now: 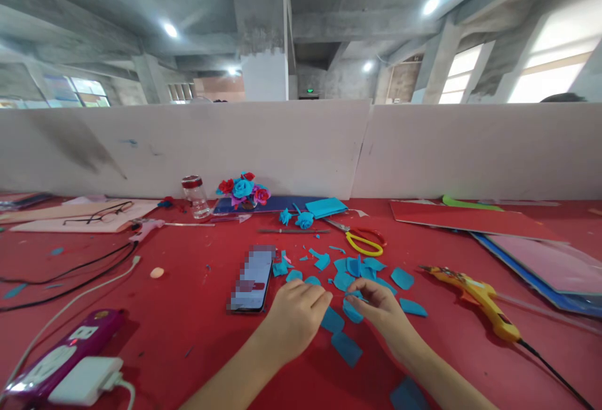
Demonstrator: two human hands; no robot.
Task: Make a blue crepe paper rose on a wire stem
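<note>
My left hand (299,311) is closed above the red table, its fingers curled under; whatever it holds is hidden, though a faint thin line seems to run from it toward the other hand. Beside it, my right hand (380,307) pinches a blue petal-shaped piece (352,311) between thumb and fingers. Around both hands lie several loose blue petals (347,348) and small scraps (322,261). A phone (254,281) with a lit screen rests left of my left hand. Scissors (364,241) with yellow and red handles lie beyond my right hand.
A yellow glue gun (480,297) lies right, near coloured sheets (540,259). Behind are two small blue roses (305,219), a red-and-blue flower bunch (243,189) and a lidded jar (196,197). Glasses (101,212), cables and a purple power strip (70,350) occupy the left. A white partition (188,140) stands behind.
</note>
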